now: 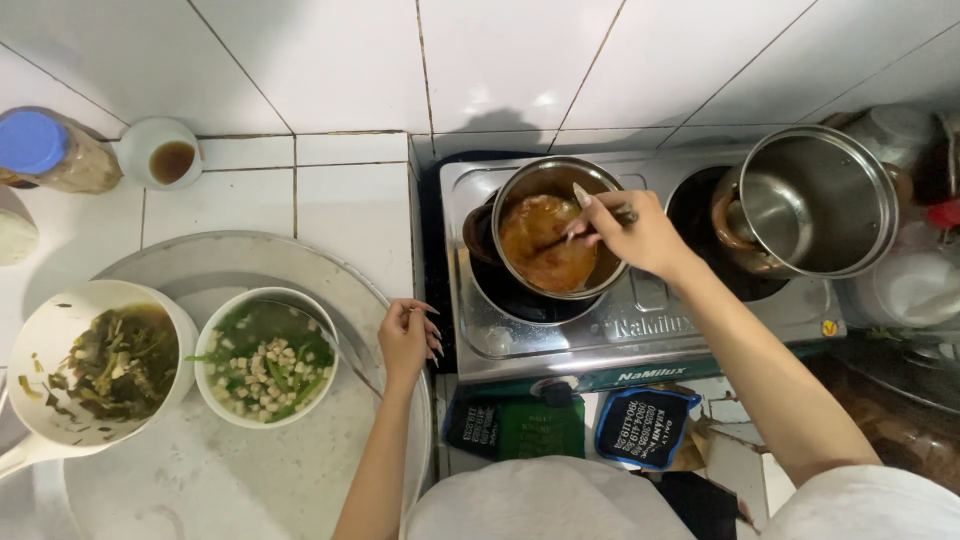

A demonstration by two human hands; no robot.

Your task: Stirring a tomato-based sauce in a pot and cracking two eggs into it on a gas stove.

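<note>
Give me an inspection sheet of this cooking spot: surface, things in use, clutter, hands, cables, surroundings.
Surface: white tiled counter beside a two-burner steel stove; a round metal tray lies on the counter.
Things in use: small pot of orange-brown sauce on the left burner, stirred with a utensil.
Clutter: white bowl of greens with white cubes and a white pot of cooked greens on the tray; blue-lidded jar; small cup of brown liquid; empty steel pot tilted on the right burner.
Hands: right hand grips the utensil over the small pot; left hand rests at the tray's edge, holding nothing.
Cables: nothing seen.
Surroundings: white wall tiles; dishes at right, unclear.
</note>
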